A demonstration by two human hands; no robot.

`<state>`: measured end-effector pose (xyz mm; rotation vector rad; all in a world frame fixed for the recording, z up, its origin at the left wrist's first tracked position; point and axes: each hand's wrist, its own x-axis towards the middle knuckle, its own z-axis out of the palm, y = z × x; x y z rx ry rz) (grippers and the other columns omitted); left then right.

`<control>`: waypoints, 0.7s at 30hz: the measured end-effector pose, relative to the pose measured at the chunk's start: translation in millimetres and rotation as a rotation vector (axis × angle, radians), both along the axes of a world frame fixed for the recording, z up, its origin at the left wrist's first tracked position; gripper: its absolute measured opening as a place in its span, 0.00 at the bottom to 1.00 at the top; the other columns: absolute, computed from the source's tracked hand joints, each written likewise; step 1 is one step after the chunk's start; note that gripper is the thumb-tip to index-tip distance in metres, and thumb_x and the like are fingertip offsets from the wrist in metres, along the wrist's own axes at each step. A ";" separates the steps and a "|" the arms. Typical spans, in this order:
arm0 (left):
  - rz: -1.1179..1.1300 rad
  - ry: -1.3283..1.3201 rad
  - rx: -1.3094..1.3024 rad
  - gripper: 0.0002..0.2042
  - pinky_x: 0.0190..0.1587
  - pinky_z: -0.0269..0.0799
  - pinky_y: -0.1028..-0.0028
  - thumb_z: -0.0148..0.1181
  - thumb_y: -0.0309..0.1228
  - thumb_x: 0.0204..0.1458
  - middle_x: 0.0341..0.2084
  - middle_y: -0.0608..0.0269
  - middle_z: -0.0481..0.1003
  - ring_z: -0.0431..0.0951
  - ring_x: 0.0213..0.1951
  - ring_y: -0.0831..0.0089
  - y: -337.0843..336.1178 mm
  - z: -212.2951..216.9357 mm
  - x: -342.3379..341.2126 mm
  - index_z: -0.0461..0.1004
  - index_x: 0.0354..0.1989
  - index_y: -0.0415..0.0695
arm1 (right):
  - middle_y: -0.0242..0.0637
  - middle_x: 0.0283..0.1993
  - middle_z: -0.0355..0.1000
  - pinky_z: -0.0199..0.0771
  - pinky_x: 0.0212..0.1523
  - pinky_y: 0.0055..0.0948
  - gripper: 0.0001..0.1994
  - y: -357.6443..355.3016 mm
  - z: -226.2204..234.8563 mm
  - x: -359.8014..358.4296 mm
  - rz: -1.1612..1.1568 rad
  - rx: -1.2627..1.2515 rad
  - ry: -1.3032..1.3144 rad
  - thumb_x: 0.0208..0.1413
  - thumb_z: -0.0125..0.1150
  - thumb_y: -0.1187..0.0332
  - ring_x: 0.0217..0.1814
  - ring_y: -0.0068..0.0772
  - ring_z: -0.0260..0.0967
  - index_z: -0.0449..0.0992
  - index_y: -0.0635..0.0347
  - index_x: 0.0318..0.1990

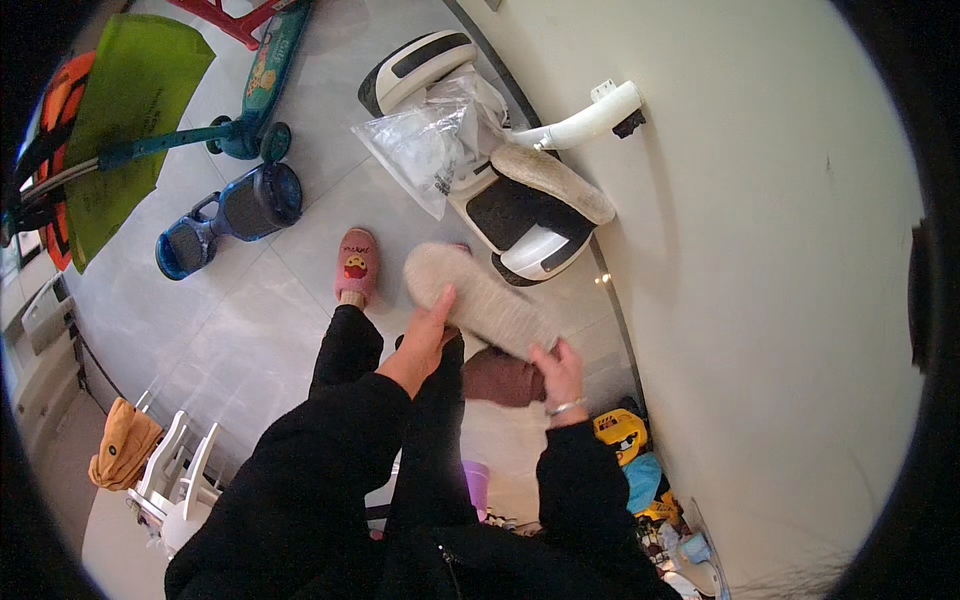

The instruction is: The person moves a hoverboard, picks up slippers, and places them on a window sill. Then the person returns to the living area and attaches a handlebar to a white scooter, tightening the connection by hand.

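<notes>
A long beige fuzzy insole (480, 295) is stretched between my hands above the floor, slanting down to the right. My left hand (425, 340) is closed on its left edge, the thumb lying on top. My right hand (560, 372), with a bracelet at the wrist, pinches its lower right end. Just under the insole and beside my right fingers is a dark maroon cloth-like piece (503, 378); whether my right hand grips that too cannot be seen. A similar beige insole (550, 182) rests across the white and black self-balancing scooter (545, 235).
Clear plastic bags (430, 135) lie on the scooter, whose white curved arm (590, 115) reaches the wall. A pink slipper (357, 266) is on my foot. Leftward are a blue hoverboard (230, 218) and a teal kick scooter (235, 135). Toys (622, 435) and a purple cup (476, 485) sit lower down.
</notes>
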<state>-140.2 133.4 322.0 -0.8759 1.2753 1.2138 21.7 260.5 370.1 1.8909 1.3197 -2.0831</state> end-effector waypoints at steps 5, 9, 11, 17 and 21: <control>0.286 0.089 0.035 0.24 0.47 0.69 0.67 0.61 0.33 0.49 0.45 0.58 0.71 0.72 0.45 0.66 -2.7 7.7 -13.1 0.63 0.53 0.39 | 0.33 0.37 0.73 0.68 0.38 0.23 0.17 -33.5 23.4 -2.3 0.158 -0.179 0.061 0.48 0.62 0.65 0.35 0.21 0.67 0.71 0.66 0.43; 0.307 0.226 0.072 0.22 0.46 0.70 0.67 0.61 0.30 0.48 0.43 0.58 0.71 0.73 0.44 0.66 -7.1 5.3 -29.9 0.64 0.51 0.38 | 0.33 0.33 0.73 0.67 0.38 0.23 0.15 18.6 -13.1 4.5 0.616 -0.311 0.037 0.55 0.55 0.60 0.34 0.20 0.66 0.72 0.61 0.44; 0.305 0.219 0.117 0.22 0.46 0.70 0.68 0.60 0.30 0.48 0.43 0.59 0.72 0.73 0.44 0.66 -10.9 4.6 -37.2 0.64 0.51 0.38 | 0.32 0.30 0.73 0.66 0.37 0.23 0.15 48.9 -41.3 3.0 0.415 -0.163 0.031 0.57 0.51 0.58 0.33 0.20 0.66 0.73 0.60 0.42; 0.252 0.133 0.106 0.21 0.47 0.69 0.67 0.55 0.39 0.54 0.44 0.60 0.71 0.72 0.45 0.67 -21.5 8.0 -45.1 0.64 0.52 0.39 | 0.39 0.49 0.66 0.66 0.48 0.32 0.31 154.4 -113.0 -45.7 -0.161 -0.144 -0.187 0.54 0.50 0.44 0.50 0.32 0.63 0.65 0.63 0.53; 0.222 0.130 0.042 0.23 0.48 0.69 0.68 0.52 0.42 0.55 0.46 0.60 0.69 0.71 0.47 0.68 -26.1 6.6 -49.8 0.61 0.54 0.40 | 0.31 0.45 0.72 0.60 0.36 0.47 0.26 178.4 -126.5 -69.6 -0.246 -0.198 -0.261 0.48 0.51 0.38 0.40 0.34 0.69 0.69 0.46 0.46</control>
